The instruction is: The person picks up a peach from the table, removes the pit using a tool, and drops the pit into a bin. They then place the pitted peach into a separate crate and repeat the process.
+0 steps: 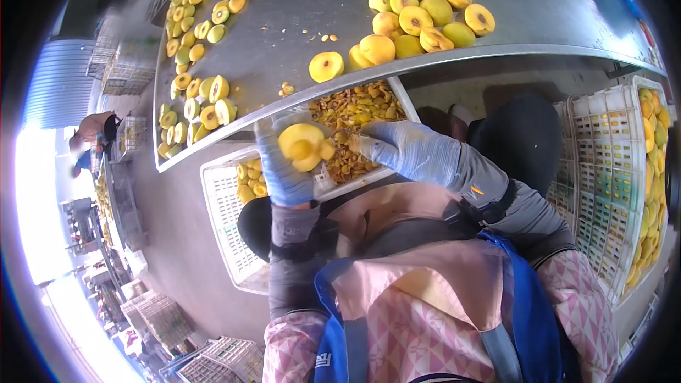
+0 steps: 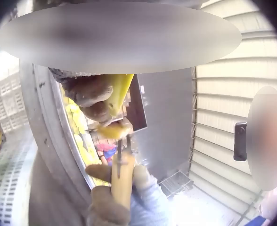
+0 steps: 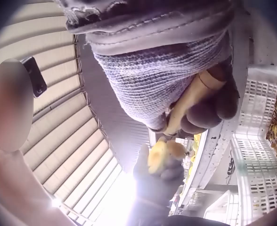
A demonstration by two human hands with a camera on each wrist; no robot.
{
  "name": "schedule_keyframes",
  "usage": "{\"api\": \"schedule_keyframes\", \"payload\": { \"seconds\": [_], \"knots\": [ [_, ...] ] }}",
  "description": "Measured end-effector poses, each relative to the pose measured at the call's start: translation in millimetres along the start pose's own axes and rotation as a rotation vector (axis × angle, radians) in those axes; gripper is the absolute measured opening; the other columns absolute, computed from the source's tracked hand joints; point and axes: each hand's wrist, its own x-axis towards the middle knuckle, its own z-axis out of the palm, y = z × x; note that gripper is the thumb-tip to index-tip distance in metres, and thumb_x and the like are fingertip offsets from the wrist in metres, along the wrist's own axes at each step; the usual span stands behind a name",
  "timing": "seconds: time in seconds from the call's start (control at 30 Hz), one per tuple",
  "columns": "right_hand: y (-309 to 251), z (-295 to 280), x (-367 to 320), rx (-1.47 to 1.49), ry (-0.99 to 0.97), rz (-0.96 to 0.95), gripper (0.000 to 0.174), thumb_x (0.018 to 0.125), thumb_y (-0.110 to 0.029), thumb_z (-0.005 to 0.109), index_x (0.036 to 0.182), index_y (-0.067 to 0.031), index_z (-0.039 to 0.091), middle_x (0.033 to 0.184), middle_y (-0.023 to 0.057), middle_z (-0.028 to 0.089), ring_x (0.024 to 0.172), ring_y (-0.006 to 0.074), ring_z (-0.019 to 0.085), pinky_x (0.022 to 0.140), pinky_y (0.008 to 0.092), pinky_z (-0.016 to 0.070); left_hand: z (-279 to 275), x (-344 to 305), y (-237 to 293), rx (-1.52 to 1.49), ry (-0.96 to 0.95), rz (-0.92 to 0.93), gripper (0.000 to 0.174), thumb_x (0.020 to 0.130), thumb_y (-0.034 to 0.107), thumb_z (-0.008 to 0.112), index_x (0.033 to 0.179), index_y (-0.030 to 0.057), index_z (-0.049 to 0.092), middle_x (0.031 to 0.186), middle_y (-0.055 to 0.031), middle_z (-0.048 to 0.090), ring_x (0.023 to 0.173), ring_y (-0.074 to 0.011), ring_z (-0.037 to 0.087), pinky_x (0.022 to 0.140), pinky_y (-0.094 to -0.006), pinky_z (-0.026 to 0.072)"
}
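Note:
My gloved left hand (image 1: pixel 285 179) grips a yellow peach half (image 1: pixel 299 143), its cut face partly in view in the head view. Close to its right, my gloved right hand (image 1: pixel 420 150) holds a pitting tool by its pale wooden handle (image 3: pixel 195 96). In the left wrist view, the tool's narrow metal prongs (image 2: pixel 120 147) reach up to a piece of yellow flesh (image 2: pixel 112 131) just below the left fingers (image 2: pixel 91 92). Under both hands stands a crate of brown and yellow scraps (image 1: pixel 358 108).
Yellow peach halves (image 1: pixel 415 20) lie on a metal table (image 1: pixel 298 21) with a raised edge. A white crate (image 1: pixel 237 252) with yellow pieces stands below left. At right, stacked white crates (image 1: pixel 603 149) hold more fruit. Another person (image 1: pixel 96 131) is far left.

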Motion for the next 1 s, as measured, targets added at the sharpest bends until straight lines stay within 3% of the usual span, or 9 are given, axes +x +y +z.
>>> {"api": "schedule_keyframes", "payload": {
  "seconds": [0.07, 0.1, 0.17, 0.27, 0.33, 0.57, 0.77, 0.9, 1.0],
  "knots": [
    [-0.9, 5.4, -4.3, -0.153, 0.024, -0.011, 0.042, 0.097, -0.042, 0.055, 0.105, -0.0017, 0.062, 0.086, 0.0233, 0.067, 0.085, 0.0392, 0.066, 0.075, 0.0444, 0.0517, -44.0, 4.7, -3.8, 0.176, 0.179, 0.221, 0.053, 0.100, 0.053, 0.044, 0.106, 0.0041, 0.063, 0.086, -0.0094, 0.066, 0.078, -0.0189, 0.067, 0.058, -0.0259, 0.0549],
    [-2.4, 4.7, -7.3, -0.307, 0.046, -0.009, 0.040, 0.096, -0.042, 0.056, 0.104, -0.0029, 0.061, 0.084, 0.0229, 0.067, 0.083, 0.0404, 0.066, 0.073, 0.0462, 0.0521, -65.0, -1.4, 14.6, 0.401, -0.032, 0.358, 0.041, 0.098, 0.040, 0.053, 0.109, 0.0007, 0.062, 0.088, -0.0091, 0.066, 0.079, -0.0192, 0.066, 0.061, -0.0285, 0.0550],
    [-7.6, 2.9, -13.0, -0.396, 0.065, -0.014, 0.037, 0.093, -0.039, 0.059, 0.103, -0.0036, 0.058, 0.079, 0.0202, 0.067, 0.077, 0.0391, 0.067, 0.069, 0.0480, 0.0523, -93.2, -17.2, 53.7, 1.435, 0.120, 0.803, 0.027, 0.087, 0.013, 0.064, 0.112, 0.0029, 0.063, 0.089, -0.0107, 0.065, 0.079, -0.0225, 0.064, 0.072, -0.0340, 0.0541],
    [-16.7, -0.9, -18.9, -0.468, 0.045, -0.075, 0.033, 0.092, -0.031, 0.059, 0.103, -0.0002, 0.057, 0.068, 0.0193, 0.065, 0.067, 0.0354, 0.068, 0.060, 0.0468, 0.0530, -146.7, -14.9, 87.8, 1.270, 0.234, 0.343, 0.016, 0.087, 0.015, 0.062, 0.096, 0.0026, 0.066, 0.091, -0.0104, 0.065, 0.086, -0.0223, 0.063, 0.076, -0.0333, 0.0508],
    [-20.1, -3.0, -21.7, -0.475, 0.066, -0.092, 0.033, 0.092, -0.031, 0.059, 0.103, 0.0000, 0.057, 0.067, 0.0191, 0.065, 0.065, 0.0350, 0.068, 0.058, 0.0459, 0.0530, -140.8, -8.0, 103.8, 1.999, 0.205, 0.039, 0.016, 0.086, 0.015, 0.064, 0.095, 0.0019, 0.067, 0.099, -0.0144, 0.066, 0.092, -0.0260, 0.063, 0.083, -0.0365, 0.0501],
    [-15.6, -7.9, -21.0, -0.340, 0.286, -0.226, 0.035, 0.089, -0.032, 0.065, 0.102, -0.0011, 0.056, 0.066, 0.0200, 0.064, 0.062, 0.0356, 0.067, 0.056, 0.0445, 0.0532, 33.6, 100.0, 33.4, 1.451, -0.490, 0.912, 0.039, 0.080, 0.004, 0.068, 0.118, 0.0112, 0.068, 0.124, -0.0139, 0.063, 0.114, -0.0332, 0.058, 0.097, -0.0401, 0.0481],
    [-27.2, -27.1, -24.9, -0.229, 0.243, -0.044, 0.037, 0.092, -0.034, 0.066, 0.105, -0.0004, 0.058, 0.074, 0.0212, 0.066, 0.069, 0.0397, 0.067, 0.060, 0.0450, 0.0538, 106.5, 160.6, -5.9, 1.640, -1.125, 0.685, 0.047, 0.078, 0.002, 0.068, 0.124, 0.0147, 0.067, 0.129, -0.0148, 0.061, 0.119, -0.0298, 0.058, 0.100, -0.0380, 0.0472],
    [-22.1, -27.2, -25.7, -0.084, 0.375, -0.155, 0.038, 0.093, -0.035, 0.063, 0.106, -0.0011, 0.054, 0.069, 0.0201, 0.064, 0.065, 0.0381, 0.066, 0.058, 0.0450, 0.0522, 93.6, 162.6, 1.6, 1.262, -0.722, 0.325, 0.040, 0.086, 0.006, 0.065, 0.126, 0.0023, 0.061, 0.114, -0.0125, 0.068, 0.099, -0.0265, 0.067, 0.089, -0.0339, 0.0537],
    [-27.0, -33.8, -25.0, -0.081, 0.330, -0.090, 0.039, 0.094, -0.036, 0.062, 0.109, -0.0010, 0.054, 0.074, 0.0216, 0.065, 0.069, 0.0401, 0.066, 0.061, 0.0473, 0.0524, 66.0, 130.8, 16.3, 0.452, -0.491, -0.042, 0.046, 0.097, 0.032, 0.060, 0.125, -0.0048, 0.058, 0.106, -0.0124, 0.068, 0.090, -0.0159, 0.067, 0.070, -0.0239, 0.0533]
  ]
}}
